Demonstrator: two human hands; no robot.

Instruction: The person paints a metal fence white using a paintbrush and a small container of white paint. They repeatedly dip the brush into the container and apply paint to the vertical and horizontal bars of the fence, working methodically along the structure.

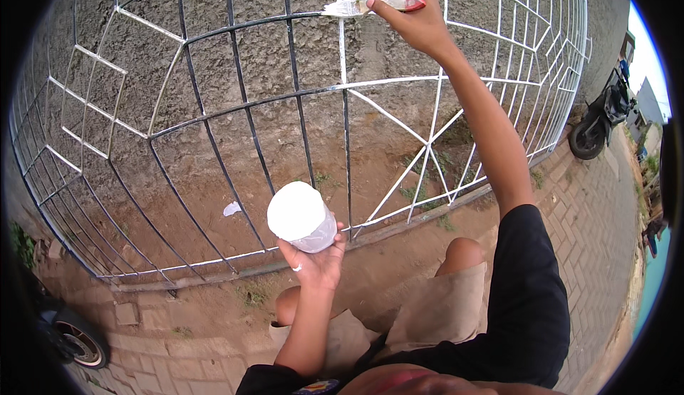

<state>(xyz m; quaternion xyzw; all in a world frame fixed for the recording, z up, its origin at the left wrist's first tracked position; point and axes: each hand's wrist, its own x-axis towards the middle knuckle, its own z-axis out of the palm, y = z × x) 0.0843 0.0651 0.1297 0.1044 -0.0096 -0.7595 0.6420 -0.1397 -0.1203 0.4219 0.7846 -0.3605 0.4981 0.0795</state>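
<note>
My right hand (413,21) is closed around the handle of a paintbrush (354,6), white with a red end. Its white-coated bristles touch a crossing of bars on a metal fence (342,53). To the right of the brush the bars are white; many to the left are dark. Below, my left hand (317,263) grips a whitish tub (317,234) from underneath, and white paint (296,209) shows at its top. A white smear marks a finger of that hand.
Behind the fence rises a rough grey wall (271,53) with bare soil (185,209) at its foot. A motorbike (602,113) stands at the far right on paving (563,209). A vehicle wheel (78,338) shows at the lower left. A pale scrap (231,209) lies on the soil.
</note>
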